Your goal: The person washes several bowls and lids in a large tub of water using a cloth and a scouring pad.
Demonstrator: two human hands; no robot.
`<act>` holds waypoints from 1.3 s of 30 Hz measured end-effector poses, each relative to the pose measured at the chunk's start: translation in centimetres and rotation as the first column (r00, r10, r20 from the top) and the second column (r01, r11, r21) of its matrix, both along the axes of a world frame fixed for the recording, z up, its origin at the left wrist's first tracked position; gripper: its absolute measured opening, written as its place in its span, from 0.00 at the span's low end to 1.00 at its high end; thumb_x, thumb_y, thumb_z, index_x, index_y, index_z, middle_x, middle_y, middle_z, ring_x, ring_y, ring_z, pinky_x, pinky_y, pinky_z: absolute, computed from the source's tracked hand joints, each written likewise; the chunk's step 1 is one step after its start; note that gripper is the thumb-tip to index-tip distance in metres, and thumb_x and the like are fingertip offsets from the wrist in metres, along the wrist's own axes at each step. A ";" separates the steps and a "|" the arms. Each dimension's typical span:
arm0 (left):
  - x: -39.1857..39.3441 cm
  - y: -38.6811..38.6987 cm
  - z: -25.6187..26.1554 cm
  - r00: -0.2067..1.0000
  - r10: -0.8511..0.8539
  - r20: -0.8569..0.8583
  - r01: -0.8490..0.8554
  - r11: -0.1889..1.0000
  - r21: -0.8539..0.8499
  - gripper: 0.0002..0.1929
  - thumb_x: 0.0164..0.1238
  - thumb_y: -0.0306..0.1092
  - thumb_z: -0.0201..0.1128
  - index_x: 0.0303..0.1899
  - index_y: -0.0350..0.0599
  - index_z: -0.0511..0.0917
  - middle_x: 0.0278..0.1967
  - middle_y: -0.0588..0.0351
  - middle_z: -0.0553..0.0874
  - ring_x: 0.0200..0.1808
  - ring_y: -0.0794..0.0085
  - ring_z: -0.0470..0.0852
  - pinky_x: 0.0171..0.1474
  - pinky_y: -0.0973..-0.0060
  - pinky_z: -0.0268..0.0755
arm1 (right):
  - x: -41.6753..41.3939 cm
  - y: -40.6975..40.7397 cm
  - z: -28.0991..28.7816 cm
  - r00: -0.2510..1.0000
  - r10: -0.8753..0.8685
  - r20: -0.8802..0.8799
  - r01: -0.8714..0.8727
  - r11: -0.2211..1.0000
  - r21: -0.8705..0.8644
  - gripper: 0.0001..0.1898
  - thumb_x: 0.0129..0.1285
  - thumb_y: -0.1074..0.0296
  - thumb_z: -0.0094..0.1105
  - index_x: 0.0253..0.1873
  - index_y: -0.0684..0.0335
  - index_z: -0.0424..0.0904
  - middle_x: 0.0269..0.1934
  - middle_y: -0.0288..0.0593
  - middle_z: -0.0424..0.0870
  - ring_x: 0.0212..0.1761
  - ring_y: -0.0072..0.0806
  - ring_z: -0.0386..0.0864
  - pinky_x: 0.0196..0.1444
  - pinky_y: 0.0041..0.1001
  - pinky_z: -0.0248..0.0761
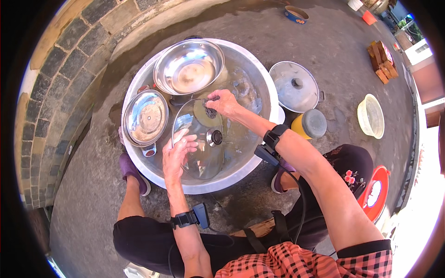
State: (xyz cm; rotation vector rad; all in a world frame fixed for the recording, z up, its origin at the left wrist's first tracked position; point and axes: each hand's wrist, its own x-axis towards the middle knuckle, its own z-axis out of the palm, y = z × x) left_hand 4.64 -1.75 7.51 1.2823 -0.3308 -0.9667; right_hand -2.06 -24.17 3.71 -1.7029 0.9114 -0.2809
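A large round metal basin [250,163] holds water and cookware in front of me. My left hand [177,156] grips the left rim of a glass pot lid [205,158] with a black and silver knob, tilted over the water. My right hand [222,103] pinches a dark metal scouring pad [211,112] at the lid's upper edge. Beyond the hands, a wide stainless steel pan [189,67] with dark handles leans on the basin's far rim. A smaller steel pot or lid [146,117] with a brownish stained surface rests at the basin's left side.
Right of the basin lie a metal lid [295,83] and a yellow container with a grey cap [314,124]. Farther right are a pale plastic basin [371,116], a red basin [377,194] and wooden blocks [382,62]. A brick wall [59,87] curves along the left.
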 end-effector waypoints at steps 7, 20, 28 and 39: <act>-0.1 -1.3 0.0 0.994 -0.069 0.087 0.070 0.998 -0.007 0.19 0.64 0.32 0.53 0.54 0.30 0.70 0.40 0.44 0.82 0.35 0.69 0.82 0.38 0.77 0.75 | 1.9 0.6 0.5 0.952 0.156 0.262 0.047 0.774 -0.631 0.06 0.45 0.76 0.56 0.31 0.65 0.76 0.28 0.52 0.78 0.34 0.48 0.77 0.40 0.40 0.70; -0.5 -1.8 0.9 0.976 -0.118 0.181 0.110 0.993 0.053 0.15 0.63 0.28 0.52 0.48 0.30 0.73 0.37 0.46 0.83 0.34 0.70 0.81 0.39 0.76 0.75 | 1.9 1.8 2.4 0.924 0.291 0.247 0.005 0.638 -0.770 0.06 0.47 0.80 0.54 0.32 0.65 0.70 0.30 0.49 0.72 0.37 0.49 0.72 0.40 0.40 0.68; -0.8 -1.8 1.1 0.973 -0.103 0.204 0.103 0.995 0.010 0.15 0.62 0.28 0.52 0.47 0.28 0.73 0.37 0.45 0.83 0.34 0.70 0.81 0.38 0.76 0.74 | 2.2 2.4 3.7 0.915 0.310 0.259 -0.014 0.666 -0.746 0.06 0.48 0.80 0.52 0.33 0.65 0.69 0.30 0.52 0.71 0.36 0.50 0.71 0.39 0.42 0.66; -0.3 -1.4 0.3 0.950 -0.122 0.286 0.128 0.992 -0.002 0.16 0.62 0.32 0.54 0.48 0.30 0.74 0.36 0.46 0.82 0.35 0.66 0.82 0.37 0.75 0.76 | 2.9 4.8 4.5 0.892 0.309 0.330 0.044 0.666 -0.745 0.07 0.49 0.80 0.55 0.33 0.66 0.69 0.30 0.50 0.71 0.34 0.48 0.72 0.36 0.39 0.68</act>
